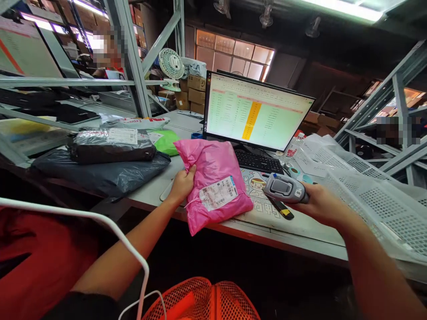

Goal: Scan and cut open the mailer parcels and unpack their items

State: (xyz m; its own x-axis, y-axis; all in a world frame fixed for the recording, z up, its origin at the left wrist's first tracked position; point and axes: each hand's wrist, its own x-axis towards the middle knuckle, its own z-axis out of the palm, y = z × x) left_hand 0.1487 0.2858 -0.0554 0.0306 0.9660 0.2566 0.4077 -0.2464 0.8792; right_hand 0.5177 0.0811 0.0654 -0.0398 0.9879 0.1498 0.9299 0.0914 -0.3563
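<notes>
My left hand point(183, 186) grips the left edge of a pink plastic mailer bag point(216, 162), thumb on top. The bag is tilted up at the desk's front edge, and a white shipping label point(218, 193) with barcodes faces me. In my right hand point(318, 202) is a grey barcode scanner point(285, 189), held to the right of the bag and apart from it. My fingers are wrapped round its handle, mostly hidden. A black and yellow utility knife point(283, 210) lies on the desk mat below the scanner.
Dark wrapped parcels point(113, 144) and a green bag point(167, 141) are stacked on the left. A monitor point(255, 111) and keyboard point(258, 162) stand behind the pink bag. White perforated baskets point(393, 200) line the right side. A white cable point(100, 216) crosses the lower left.
</notes>
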